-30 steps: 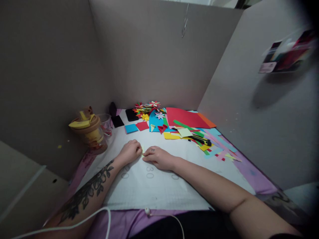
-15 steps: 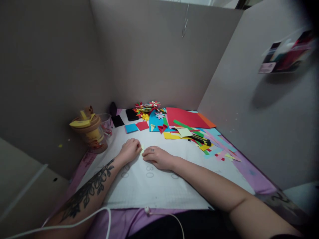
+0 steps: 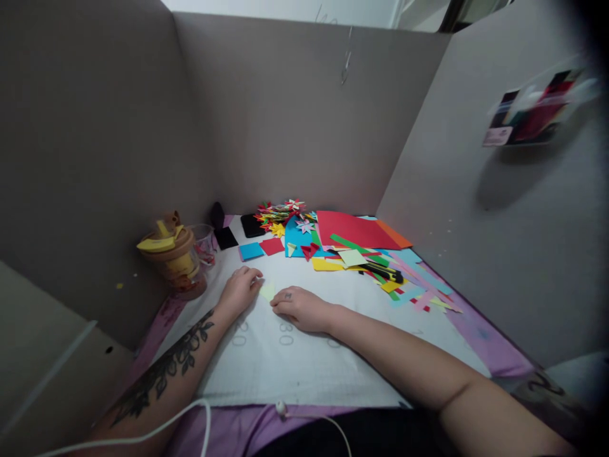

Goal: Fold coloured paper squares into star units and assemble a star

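A small pale yellow paper piece point(image 3: 267, 291) lies flat on the white gridded cutting mat point(image 3: 304, 362), between my two hands. My left hand point(image 3: 239, 289) rests on the mat just left of it, fingers loosely stretched out, and its thumb side is at the paper's left edge. My right hand point(image 3: 298, 308) lies on the mat to the right with fingers curled together. Its fingertips press on the paper's lower right corner. My left forearm bears a dark floral tattoo.
Coloured paper sheets, strips and scraps point(image 3: 361, 244) and a yellow-black cutter point(image 3: 386, 273) lie at the back right. Folded paper stars point(image 3: 278, 213), black phones point(image 3: 250, 225) and a yellow-lidded cup point(image 3: 172, 257) stand at the back left. Grey partition walls enclose the desk; a white cable point(image 3: 181, 412) runs near me.
My left hand has drawn slightly left and flattened, uncovering the yellow paper piece. My right hand has shifted a little toward me. The camera has tilted slightly.
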The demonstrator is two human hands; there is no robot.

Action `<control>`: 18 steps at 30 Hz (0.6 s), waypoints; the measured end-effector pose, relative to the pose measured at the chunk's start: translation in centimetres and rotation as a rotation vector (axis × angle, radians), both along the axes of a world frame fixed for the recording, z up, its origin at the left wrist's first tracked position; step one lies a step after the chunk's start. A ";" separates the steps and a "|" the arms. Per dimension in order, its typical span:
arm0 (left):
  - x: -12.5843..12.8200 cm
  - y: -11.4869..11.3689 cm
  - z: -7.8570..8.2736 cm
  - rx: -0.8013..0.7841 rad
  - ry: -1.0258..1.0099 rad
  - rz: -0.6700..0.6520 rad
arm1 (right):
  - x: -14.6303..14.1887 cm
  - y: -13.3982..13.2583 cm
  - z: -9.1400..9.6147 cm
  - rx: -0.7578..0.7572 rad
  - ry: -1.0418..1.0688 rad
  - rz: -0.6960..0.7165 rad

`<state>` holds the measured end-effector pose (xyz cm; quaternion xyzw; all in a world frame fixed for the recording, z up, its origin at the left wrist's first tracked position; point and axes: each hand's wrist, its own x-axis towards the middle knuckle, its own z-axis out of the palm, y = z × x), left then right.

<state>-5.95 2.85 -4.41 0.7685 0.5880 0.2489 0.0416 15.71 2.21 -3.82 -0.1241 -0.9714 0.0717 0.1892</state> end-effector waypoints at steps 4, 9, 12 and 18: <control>0.6 -1.7 1.1 0.100 -0.037 -0.286 | -0.2 -0.3 0.5 0.077 -0.101 -0.004; 1.3 -3.9 2.1 -0.178 0.094 -0.584 | -0.1 -0.9 1.0 0.154 -0.140 -0.012; 0.7 -4.0 1.9 -0.300 0.238 -0.512 | 0.0 -1.3 1.0 0.151 -0.127 -0.029; -0.9 -3.0 1.8 -0.341 0.348 -0.390 | 0.1 -1.7 1.0 0.166 -0.172 -0.061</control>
